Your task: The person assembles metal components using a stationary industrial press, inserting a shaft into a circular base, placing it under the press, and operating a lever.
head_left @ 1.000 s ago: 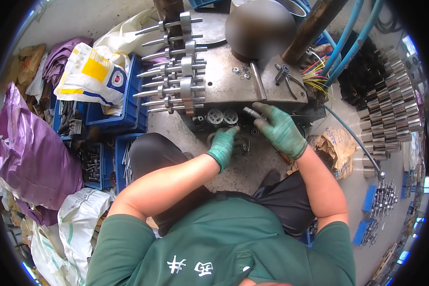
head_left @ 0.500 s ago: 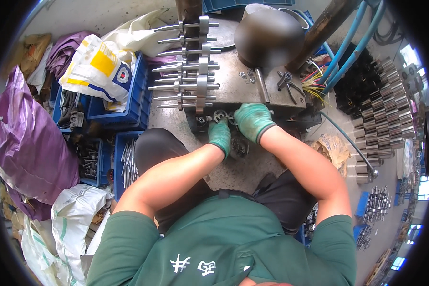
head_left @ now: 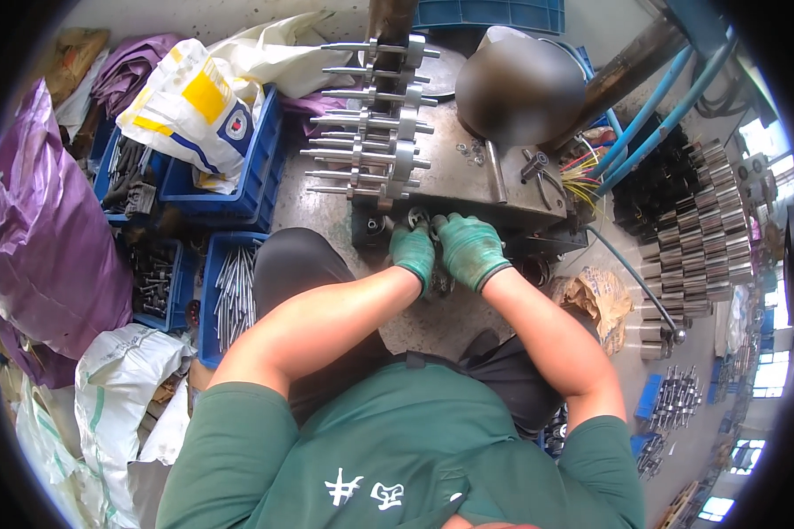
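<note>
My left hand (head_left: 412,249), in a green work glove, is closed on a small round metal part (head_left: 418,216) just off the front face of the steel bench (head_left: 450,187). Right beside it, my right hand (head_left: 469,247), in a matching glove, is bent inward with its fingertips pressed together at the part's right side. What the right fingers pinch is hidden behind the glove. Above my left hand, a rack of metal rods and flat plates (head_left: 404,123) stands at the bench's left edge.
A short steel bar (head_left: 495,172) and several nuts (head_left: 468,152) lie on the bench, near a socket-ended tool (head_left: 535,166). Blue bins (head_left: 269,176) and sacks (head_left: 57,238) crowd the left. Stacked metal cylinders (head_left: 697,238) stand right, past a thin lever (head_left: 635,273).
My right hand has come down and in against my left hand, which still holds the metal part. The whole view has shifted slightly, moving the bench to the right.
</note>
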Tool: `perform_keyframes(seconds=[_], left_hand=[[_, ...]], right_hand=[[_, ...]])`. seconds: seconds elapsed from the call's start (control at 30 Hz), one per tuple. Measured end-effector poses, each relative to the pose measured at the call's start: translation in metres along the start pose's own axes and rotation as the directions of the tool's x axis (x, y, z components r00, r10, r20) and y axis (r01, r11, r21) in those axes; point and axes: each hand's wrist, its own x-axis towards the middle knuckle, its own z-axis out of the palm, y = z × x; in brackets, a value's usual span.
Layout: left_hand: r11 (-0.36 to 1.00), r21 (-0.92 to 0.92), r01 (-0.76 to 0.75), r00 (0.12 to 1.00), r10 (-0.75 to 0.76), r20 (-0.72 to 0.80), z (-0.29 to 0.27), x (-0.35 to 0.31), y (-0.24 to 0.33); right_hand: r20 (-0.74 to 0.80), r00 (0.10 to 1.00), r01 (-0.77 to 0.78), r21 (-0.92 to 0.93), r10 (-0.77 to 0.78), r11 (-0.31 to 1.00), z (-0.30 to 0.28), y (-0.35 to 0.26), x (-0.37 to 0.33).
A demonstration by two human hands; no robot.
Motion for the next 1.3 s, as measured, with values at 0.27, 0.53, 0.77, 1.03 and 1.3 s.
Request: perform_keyframes(seconds=[0.27, 0.53, 0.77, 1.03, 1.3], left_hand=[[0.978, -0.187, 0.096, 0.994, -0.086, 0.063, 0.006, 0.036, -0.036], [0.943, -0.150, 0.296, 0.948, -0.271, 0.165, 0.005, 0.005, -0.006], [0.959, 0.267, 0.101, 0.703, -0.258, 0.662, 0.019, -0.032, -0.014], [0.858, 0.224, -0.462, 0.583, 0.103, 0.806, 0.035, -0.053, -0.010], [0.945, 0.315, 0.093, 0.589, -0.307, 0.748, 0.049, -0.042, -0.030]], right_hand=[[-0.053, 0.938, -0.210, 0.701, 0.344, 0.681, 0.045, 0.027, -0.041], [0.038, 0.918, -0.026, 0.999, 0.394, -0.035, 0.020, 0.029, -0.073], [-0.124, 0.891, 0.315, 0.861, 0.436, -0.400, -0.006, 0.044, -0.078], [-0.293, 0.806, 0.501, 0.800, 0.514, -0.331, -0.034, 0.054, -0.065], [-0.514, 0.743, 0.364, 0.848, 0.429, 0.385, -0.163, 0.120, -0.027]])
